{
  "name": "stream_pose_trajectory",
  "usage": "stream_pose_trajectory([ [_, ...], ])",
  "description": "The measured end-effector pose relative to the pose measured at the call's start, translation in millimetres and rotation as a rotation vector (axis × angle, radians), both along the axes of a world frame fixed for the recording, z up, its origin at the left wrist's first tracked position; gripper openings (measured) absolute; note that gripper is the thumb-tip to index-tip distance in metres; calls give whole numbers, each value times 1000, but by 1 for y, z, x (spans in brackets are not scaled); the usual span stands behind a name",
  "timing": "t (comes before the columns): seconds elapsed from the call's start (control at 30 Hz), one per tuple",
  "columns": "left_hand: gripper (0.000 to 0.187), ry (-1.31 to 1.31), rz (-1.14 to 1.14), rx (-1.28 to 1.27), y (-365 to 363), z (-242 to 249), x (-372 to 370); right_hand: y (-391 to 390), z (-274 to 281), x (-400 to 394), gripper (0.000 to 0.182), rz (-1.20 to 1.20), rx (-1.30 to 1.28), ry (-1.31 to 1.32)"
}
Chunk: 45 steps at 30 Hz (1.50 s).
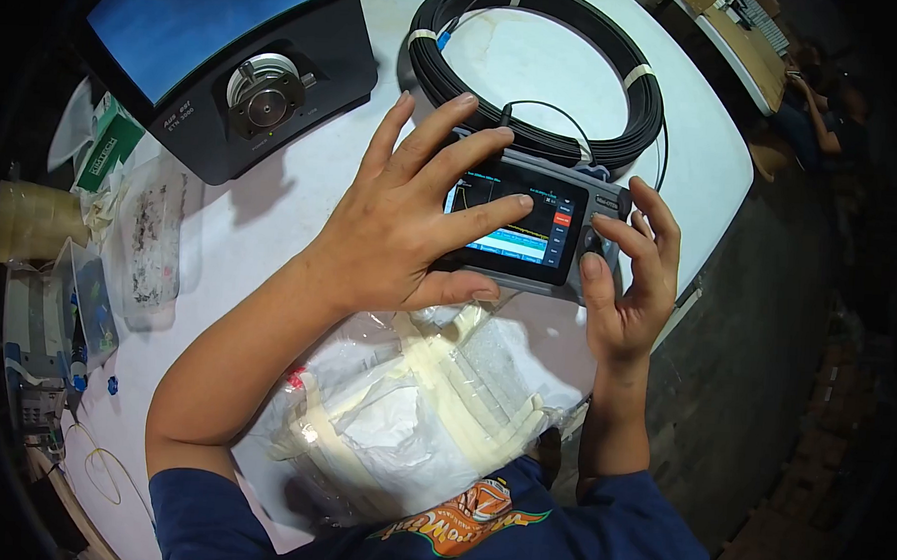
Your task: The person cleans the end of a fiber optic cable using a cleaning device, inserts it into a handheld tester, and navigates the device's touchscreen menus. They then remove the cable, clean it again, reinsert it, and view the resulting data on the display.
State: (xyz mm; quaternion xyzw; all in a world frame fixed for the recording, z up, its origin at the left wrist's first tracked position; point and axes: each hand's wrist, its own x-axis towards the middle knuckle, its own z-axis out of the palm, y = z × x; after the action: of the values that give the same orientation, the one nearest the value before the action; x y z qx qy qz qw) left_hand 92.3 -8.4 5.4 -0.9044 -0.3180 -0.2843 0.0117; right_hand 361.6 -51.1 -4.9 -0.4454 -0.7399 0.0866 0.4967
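Observation:
A grey handheld fibre tester [514,265] lies on the white table, its lit screen showing a yellow trace, a red button and blue rows. My left hand [391,212] is spread over its left part, with one fingertip at the screen and the thumb by the lower edge. At the right end, my right hand [633,288] has bent fingers and thumb on the tester's side and front controls. Behind the tester lies a coil of black cable [636,113], and a thin black lead runs to the tester's top edge. My left fingers hide part of the screen.
A black monitor-like machine [200,134] with a round metal fixture stands at upper left. A taped clear plastic bag [413,409] lies between my arms. Clear plastic bins [150,237], a green-and-white box [109,155] and a tape roll [36,222] line the left edge. Another person [826,116] sits at upper right.

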Motion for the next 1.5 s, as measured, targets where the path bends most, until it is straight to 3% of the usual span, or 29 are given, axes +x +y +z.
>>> stream_pose_trajectory([
  [0.4,74,15,-10,9,0,0,-1,-1,0,0,30,-6,-5,11],
  [0.57,79,-234,-57,-32,9,-6,-7,-3,5,-3,34,-11,27,-18],
  [0.63,80,-277,-55,-16,14,-10,-12,-4,12,-5,38,-12,92,-268],
  [0.77,81,-397,-2,-112,17,-12,-14,-6,19,-19,49,-38,52,-423],
  [0.83,70,-471,-26,-99,17,-14,-11,-5,17,-22,57,-53,19,-447],
  [1.0,75,-380,-66,-55,17,-14,-11,-7,23,-31,63,-108,-6,-616],
  [1.17,80,-371,-51,-78,16,-15,-11,-6,21,-30,62,-114,-14,-621],
  [1.27,70,-412,-41,-89,16,-14,-10,-5,18,-26,61,-116,-30,-583],
  [1.5,80,-371,-22,-126,15,-15,-12,-6,15,-23,57,-86,-23,-496],
])
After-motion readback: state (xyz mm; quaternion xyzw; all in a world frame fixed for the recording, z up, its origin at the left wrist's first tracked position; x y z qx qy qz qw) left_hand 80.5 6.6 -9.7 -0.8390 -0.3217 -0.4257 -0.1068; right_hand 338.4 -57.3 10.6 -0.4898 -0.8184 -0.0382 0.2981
